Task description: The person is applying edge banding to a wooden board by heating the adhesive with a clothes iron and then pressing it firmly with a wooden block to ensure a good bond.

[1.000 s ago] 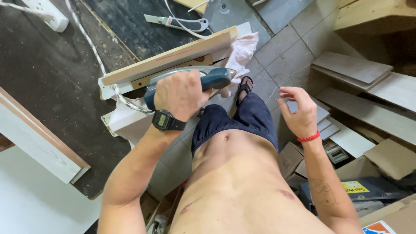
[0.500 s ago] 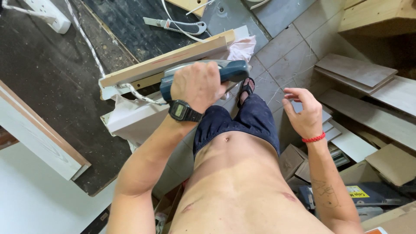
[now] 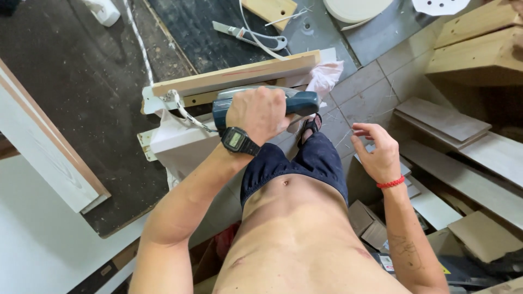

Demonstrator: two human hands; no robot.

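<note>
Power saw in left hand, along plank edge

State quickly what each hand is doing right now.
Left hand: closed around the blue power tool.
Right hand: open, holding nothing, apart from the tool.

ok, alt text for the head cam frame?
Seen from above, the left hand grips a blue-green power tool on a wooden board. The right hand, with a red wristband, hangs open and empty over the tiled floor.
</note>
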